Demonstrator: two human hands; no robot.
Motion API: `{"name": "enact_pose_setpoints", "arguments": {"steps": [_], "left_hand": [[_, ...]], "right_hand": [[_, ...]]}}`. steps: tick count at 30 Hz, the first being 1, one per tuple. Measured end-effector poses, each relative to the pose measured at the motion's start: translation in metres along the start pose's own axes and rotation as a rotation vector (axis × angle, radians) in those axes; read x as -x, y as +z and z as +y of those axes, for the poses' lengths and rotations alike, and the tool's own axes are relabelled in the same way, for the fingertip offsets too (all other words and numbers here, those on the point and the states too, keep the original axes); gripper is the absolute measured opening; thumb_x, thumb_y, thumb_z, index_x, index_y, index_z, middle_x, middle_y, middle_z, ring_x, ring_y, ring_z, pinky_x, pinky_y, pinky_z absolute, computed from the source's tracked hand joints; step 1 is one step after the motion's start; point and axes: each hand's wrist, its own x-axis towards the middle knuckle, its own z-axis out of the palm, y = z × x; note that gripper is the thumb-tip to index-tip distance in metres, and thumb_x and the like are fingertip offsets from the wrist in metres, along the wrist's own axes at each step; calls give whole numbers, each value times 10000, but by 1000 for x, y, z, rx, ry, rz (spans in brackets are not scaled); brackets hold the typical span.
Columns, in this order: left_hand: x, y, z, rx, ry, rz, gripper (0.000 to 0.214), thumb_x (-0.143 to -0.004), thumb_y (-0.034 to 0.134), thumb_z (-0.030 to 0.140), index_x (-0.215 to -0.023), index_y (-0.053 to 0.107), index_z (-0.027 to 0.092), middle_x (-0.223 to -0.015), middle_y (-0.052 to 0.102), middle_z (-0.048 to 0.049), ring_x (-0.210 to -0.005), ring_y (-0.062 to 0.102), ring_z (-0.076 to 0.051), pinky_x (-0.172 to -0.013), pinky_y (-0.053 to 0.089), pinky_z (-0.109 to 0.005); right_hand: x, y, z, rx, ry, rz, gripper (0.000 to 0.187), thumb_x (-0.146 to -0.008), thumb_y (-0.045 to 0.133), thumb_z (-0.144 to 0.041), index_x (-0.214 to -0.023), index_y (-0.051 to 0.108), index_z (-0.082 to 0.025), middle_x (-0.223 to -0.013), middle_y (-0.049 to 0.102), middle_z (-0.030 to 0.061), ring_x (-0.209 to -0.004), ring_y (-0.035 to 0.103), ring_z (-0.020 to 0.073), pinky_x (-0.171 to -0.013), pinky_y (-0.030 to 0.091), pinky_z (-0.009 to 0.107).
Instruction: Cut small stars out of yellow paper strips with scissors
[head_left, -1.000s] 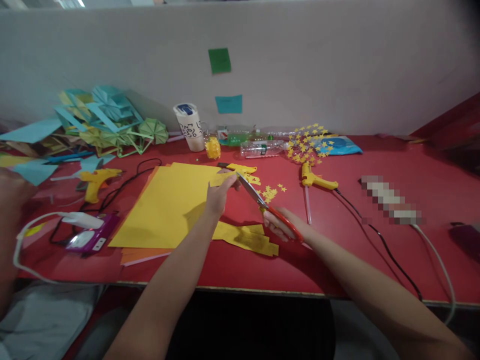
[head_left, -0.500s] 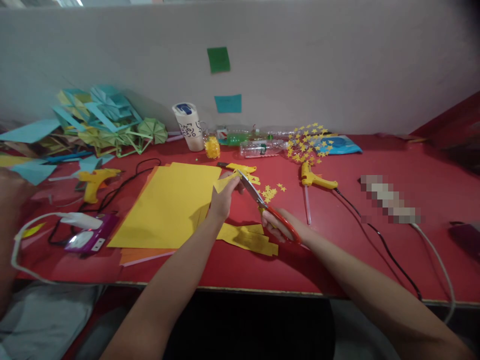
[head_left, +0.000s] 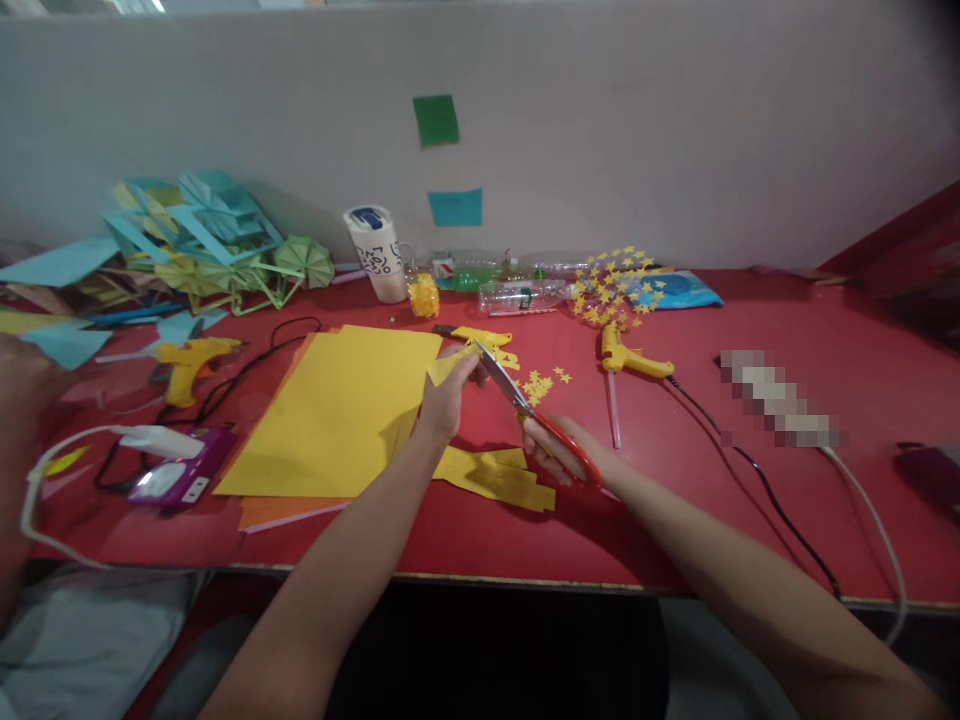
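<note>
Evidently, cutting is the step in hand: the left hand [head_left: 444, 405] pinches a small piece of yellow paper [head_left: 448, 367] between thumb and fingers, while the right hand [head_left: 551, 455] is closed around the red handles of the scissors [head_left: 517, 397]. The blades point up and to the left, their tips at the paper beside the left fingertips; how far they are parted is too small to tell. The held paper is above the red table [head_left: 675, 530], just beside the right edge of a stack of yellow sheets [head_left: 330, 410]. Yellow strips [head_left: 495, 478] lie nearer the person, and a little heap of paper stars [head_left: 538, 388] sits beyond the blades, which suggests that small shapes are being snipped. The next move seems to call for a steady pinch, a slight turn of the paper to bring its edge between the blades, and fingertips kept clear of them.
</note>
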Motion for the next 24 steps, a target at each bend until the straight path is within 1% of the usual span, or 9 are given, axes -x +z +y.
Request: {"name": "enact_pose_setpoints", "arguments": {"steps": [4, 9, 18, 24], "left_hand": [[0, 1, 0, 13, -9, 3, 151, -739, 591, 264, -644, 550, 154, -572, 528, 20, -540, 507, -76, -524, 424, -213], [1, 2, 1, 13, -5, 10, 150, -734, 596, 267, -647, 549, 154, -571, 527, 22, -541, 513, -76, -523, 425, -210], [-2, -2, -1, 20, -13, 6, 121, -732, 590, 247, -654, 573, 156, -569, 556, 16, -537, 523, -79, -540, 437, -222], [-4, -5, -1, 44, -27, 73, 128, -698, 623, 255, -637, 593, 146, -565, 585, 14, -524, 539, -81, -539, 442, -234]], "right_hand": [[1, 1, -1, -6, 21, 9, 432, -815, 454, -600, -657, 396, -203, -357, 363, -104, -252, 296, 38, -271, 216, 178], [0, 0, 1, 8, 22, 20, 403, -847, 447, -550, -648, 390, -204, -352, 355, -103, -251, 290, 39, -265, 237, 178], [-1, 0, -1, 33, 35, 43, 407, -840, 463, -544, -627, 380, -207, -356, 360, -104, -243, 296, 34, -253, 234, 170], [0, -1, -1, 41, 45, 52, 432, -814, 463, -581, -622, 395, -199, -351, 363, -105, -234, 300, 31, -251, 216, 163]]}}
